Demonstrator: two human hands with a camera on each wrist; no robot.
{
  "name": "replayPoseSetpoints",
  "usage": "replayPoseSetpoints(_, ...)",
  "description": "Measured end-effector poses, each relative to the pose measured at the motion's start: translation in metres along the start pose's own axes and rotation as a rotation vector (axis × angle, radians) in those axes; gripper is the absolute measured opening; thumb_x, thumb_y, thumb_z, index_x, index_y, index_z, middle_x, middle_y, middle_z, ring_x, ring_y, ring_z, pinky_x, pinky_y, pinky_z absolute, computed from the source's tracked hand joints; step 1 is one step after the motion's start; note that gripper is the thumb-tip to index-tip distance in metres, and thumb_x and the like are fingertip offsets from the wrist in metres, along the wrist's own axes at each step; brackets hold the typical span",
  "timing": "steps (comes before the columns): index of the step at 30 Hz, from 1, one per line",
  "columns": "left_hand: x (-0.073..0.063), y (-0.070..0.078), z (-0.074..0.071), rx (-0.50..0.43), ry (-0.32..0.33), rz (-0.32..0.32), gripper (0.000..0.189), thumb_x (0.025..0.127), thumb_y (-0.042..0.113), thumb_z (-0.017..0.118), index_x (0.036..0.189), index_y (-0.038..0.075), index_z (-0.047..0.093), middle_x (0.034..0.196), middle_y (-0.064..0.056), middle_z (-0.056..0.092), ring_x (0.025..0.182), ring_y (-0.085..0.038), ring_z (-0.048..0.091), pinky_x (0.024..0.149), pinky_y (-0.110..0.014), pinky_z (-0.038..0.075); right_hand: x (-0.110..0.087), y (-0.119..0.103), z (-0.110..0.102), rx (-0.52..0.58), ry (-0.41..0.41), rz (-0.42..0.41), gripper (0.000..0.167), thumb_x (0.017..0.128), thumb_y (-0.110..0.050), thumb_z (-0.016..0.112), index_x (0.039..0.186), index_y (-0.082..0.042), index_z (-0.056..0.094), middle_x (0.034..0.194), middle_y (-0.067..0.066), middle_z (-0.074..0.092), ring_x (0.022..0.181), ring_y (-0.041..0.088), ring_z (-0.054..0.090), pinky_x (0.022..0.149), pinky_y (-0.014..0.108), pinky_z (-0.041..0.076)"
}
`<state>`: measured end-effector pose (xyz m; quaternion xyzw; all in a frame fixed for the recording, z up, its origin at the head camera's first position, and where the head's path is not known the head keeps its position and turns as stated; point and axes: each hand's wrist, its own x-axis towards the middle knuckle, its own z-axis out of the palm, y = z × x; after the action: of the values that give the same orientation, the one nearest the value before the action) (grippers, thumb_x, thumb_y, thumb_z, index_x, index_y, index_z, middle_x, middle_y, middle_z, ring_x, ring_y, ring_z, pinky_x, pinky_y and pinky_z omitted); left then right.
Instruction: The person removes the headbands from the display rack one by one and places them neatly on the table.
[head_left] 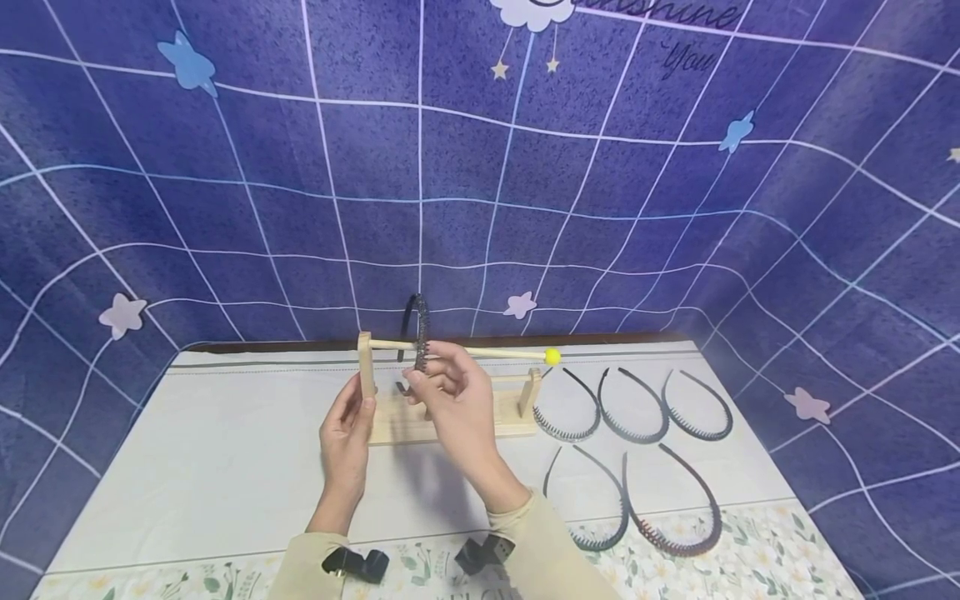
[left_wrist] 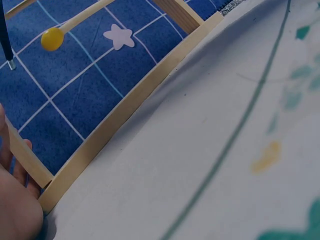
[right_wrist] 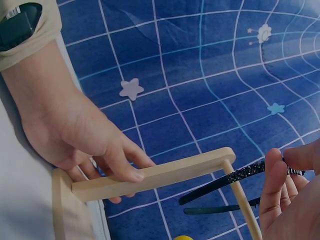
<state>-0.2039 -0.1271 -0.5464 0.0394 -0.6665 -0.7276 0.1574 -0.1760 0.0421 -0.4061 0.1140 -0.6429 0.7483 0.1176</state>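
Note:
My left hand (head_left: 347, 442) grips the left upright (right_wrist: 150, 179) of a wooden rack, thumb on one side and fingers on the other. A dark toothed headband (head_left: 422, 321) with a sparkly band stands on end in my right hand (head_left: 461, 408), pinched between thumb and fingers. Its two arms straddle the upper rod (head_left: 510, 353), which runs out from the upright to a yellow ball (head_left: 552, 357) at its free end. In the right wrist view the headband's tips point past the rod toward the left hand. The rack's base (head_left: 408, 432) lies on the table.
Several more toothed headbands (head_left: 633, 437) lie in two rows on the white tablecloth (head_left: 225, 450), right of the rack. The rack also has a shorter right post (head_left: 530, 392). A blue grid-patterned curtain (head_left: 465, 167) hangs behind the table.

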Motion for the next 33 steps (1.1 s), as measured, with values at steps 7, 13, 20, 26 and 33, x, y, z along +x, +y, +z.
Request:
replayPoseSetpoints(7,0.000,0.000,-0.001,0.013,-0.006,0.002,0.051,0.117,0.025,0.059,0.166,0.014,0.050,0.161,-0.004,0.056,0.145,-0.008,0.056,0.122,-0.014,0.046,-0.002,-0.009,-0.004,0.006,0.001,-0.010,0.037,0.097,0.005,0.079,0.133,0.004,0.068,0.096,0.013,0.078,0.066,0.006,0.071,0.051,0.017,0.053)
replayPoseSetpoints(13,0.000,0.000,-0.001,0.010,-0.009,0.012,0.051,0.117,0.025,0.059,0.166,0.014,0.050,0.160,-0.002,0.056,0.143,-0.005,0.056,0.122,-0.015,0.046,-0.002,-0.013,-0.009,0.000,0.003,-0.030,0.036,0.097,0.005,0.078,0.132,0.005,0.068,0.095,0.018,0.077,0.066,0.007,0.071,0.051,0.018,0.053)
replayPoseSetpoints(20,0.001,0.000,-0.001,-0.003,-0.010,0.009,0.051,0.117,0.023,0.059,0.166,0.013,0.050,0.161,-0.004,0.056,0.145,-0.008,0.056,0.123,-0.015,0.045,-0.002,-0.017,-0.014,0.000,0.007,-0.041,0.038,0.098,0.007,0.076,0.134,0.006,0.066,0.100,0.024,0.078,0.067,0.006,0.072,0.052,0.017,0.053)
replayPoseSetpoints(26,0.001,0.000,-0.001,-0.014,-0.010,0.016,0.051,0.117,0.022,0.059,0.166,0.012,0.050,0.162,-0.006,0.055,0.149,-0.015,0.055,0.124,-0.016,0.045,-0.003,-0.023,-0.018,-0.003,0.024,-0.060,0.037,0.097,0.006,0.077,0.132,0.007,0.067,0.092,0.004,0.075,0.066,0.006,0.071,0.052,0.018,0.054)
replayPoseSetpoints(33,0.001,0.001,0.000,-0.030,-0.012,0.024,0.051,0.117,0.020,0.060,0.165,0.009,0.050,0.159,-0.009,0.055,0.147,-0.011,0.056,0.123,-0.016,0.045,-0.002,-0.026,-0.030,-0.003,0.039,-0.104,0.034,0.098,0.006,0.075,0.130,0.009,0.066,0.097,0.024,0.078,0.066,0.007,0.071,0.053,0.016,0.054)
